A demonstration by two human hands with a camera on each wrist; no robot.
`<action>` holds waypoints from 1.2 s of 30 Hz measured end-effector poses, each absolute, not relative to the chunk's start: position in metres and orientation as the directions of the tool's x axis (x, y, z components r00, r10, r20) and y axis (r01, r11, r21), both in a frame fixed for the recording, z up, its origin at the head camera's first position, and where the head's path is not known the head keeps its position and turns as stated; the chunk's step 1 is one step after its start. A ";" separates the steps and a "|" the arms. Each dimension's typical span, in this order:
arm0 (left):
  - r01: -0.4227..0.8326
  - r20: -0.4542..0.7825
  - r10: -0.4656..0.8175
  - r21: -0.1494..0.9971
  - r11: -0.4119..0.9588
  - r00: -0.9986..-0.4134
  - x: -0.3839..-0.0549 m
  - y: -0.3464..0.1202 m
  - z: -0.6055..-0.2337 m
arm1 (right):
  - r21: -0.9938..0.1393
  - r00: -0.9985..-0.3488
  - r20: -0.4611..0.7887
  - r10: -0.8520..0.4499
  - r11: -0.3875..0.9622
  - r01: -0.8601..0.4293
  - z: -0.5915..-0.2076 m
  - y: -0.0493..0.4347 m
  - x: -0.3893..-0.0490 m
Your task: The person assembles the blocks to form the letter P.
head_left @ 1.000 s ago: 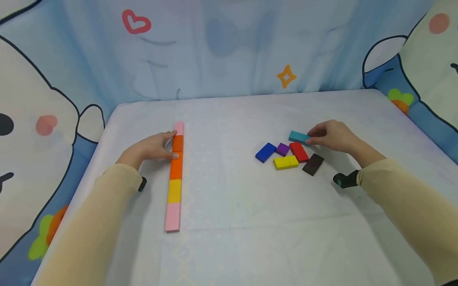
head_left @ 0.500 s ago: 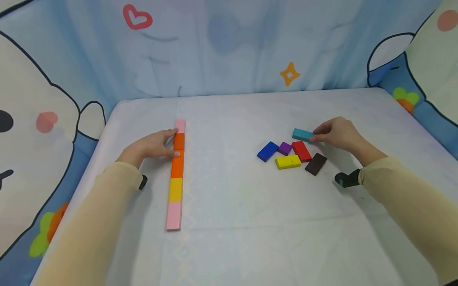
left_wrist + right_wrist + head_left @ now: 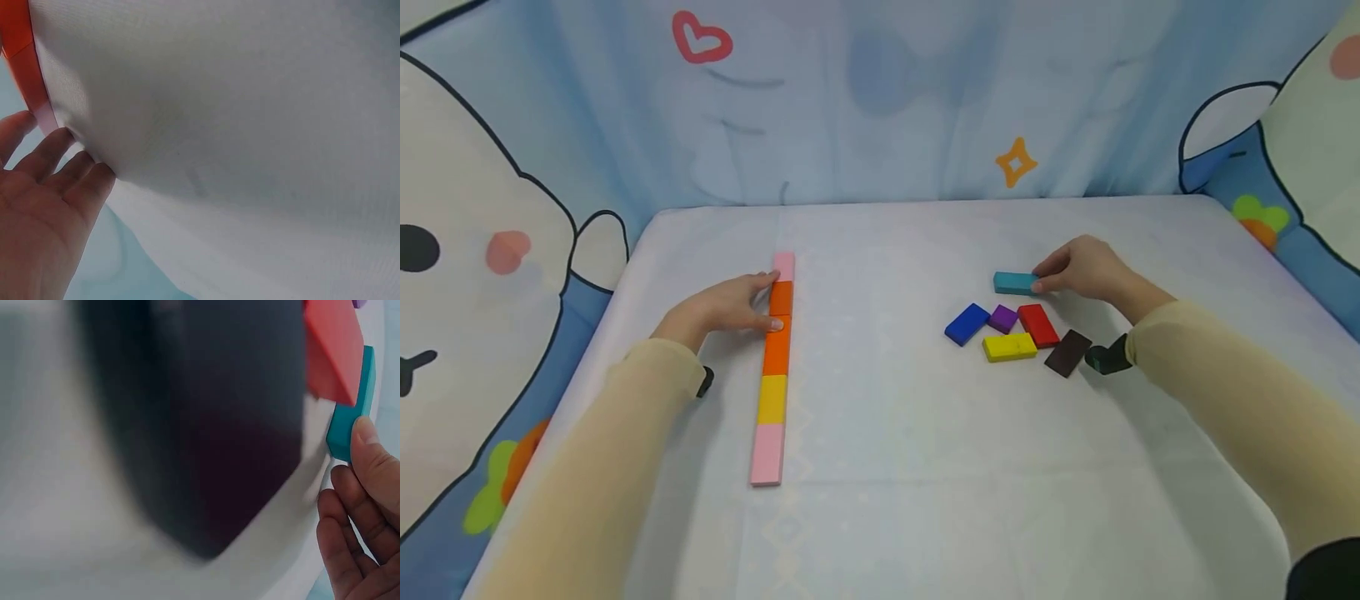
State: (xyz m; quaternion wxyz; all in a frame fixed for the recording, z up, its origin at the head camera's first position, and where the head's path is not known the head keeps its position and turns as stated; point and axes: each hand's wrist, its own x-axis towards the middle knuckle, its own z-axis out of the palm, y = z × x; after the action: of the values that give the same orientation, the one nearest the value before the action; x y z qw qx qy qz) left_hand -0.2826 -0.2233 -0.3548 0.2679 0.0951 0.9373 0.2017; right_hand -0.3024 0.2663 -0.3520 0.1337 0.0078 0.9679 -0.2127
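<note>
At the left, a straight row of flat blocks runs away from me: a pink block (image 3: 767, 454), a yellow block (image 3: 772, 400), two orange blocks (image 3: 777, 354) and a second pink block (image 3: 785, 265) at the far end. My left hand (image 3: 718, 310) rests on the row's far part, thumb on the orange and a fingertip by the far pink block. My right hand (image 3: 1088, 271) pinches the right end of a teal block (image 3: 1013, 283) between thumb and fingers. In the right wrist view, the thumb lies on the teal block (image 3: 351, 419).
Near the right hand lie a blue block (image 3: 967, 324), a purple block (image 3: 1002, 318), a red block (image 3: 1038, 325), a yellow block (image 3: 1010, 347) and a dark brown block (image 3: 1067, 353). The right wrist's black camera mount (image 3: 1107, 357) hangs close to the brown block.
My right hand has shifted the teal block left and turned it nearly level across the view, apart from the red block. The left hand stays on the row. The head view has shifted slightly.
</note>
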 end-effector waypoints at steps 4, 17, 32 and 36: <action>0.058 -0.469 0.279 0.432 0.900 -0.838 -0.281 -0.222 -0.355 | -0.408 -0.960 -0.274 -0.062 0.911 0.057 -0.351 0.252 -0.312; 0.049 -0.470 0.279 0.443 0.895 -0.837 -0.277 -0.215 -0.349 | -0.435 -0.948 -0.268 -0.171 0.899 -0.040 -0.343 0.200 -0.330; 0.011 -0.494 0.242 0.424 0.906 -0.835 -0.280 -0.205 -0.347 | -0.453 -0.944 -0.253 -0.212 0.888 -0.079 -0.340 0.143 -0.338; 0.015 -0.492 0.241 0.419 0.908 -0.836 -0.281 -0.206 -0.348 | -0.462 -0.943 -0.235 -0.235 0.881 -0.104 -0.341 0.129 -0.340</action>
State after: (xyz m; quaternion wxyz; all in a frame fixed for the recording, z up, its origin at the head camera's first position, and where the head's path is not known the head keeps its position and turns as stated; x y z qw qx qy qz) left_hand -0.2812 -0.2056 -0.3481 0.2779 0.0684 0.9363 0.2037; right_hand -0.3402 0.1290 -0.3413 0.1436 -0.0885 0.9590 -0.2278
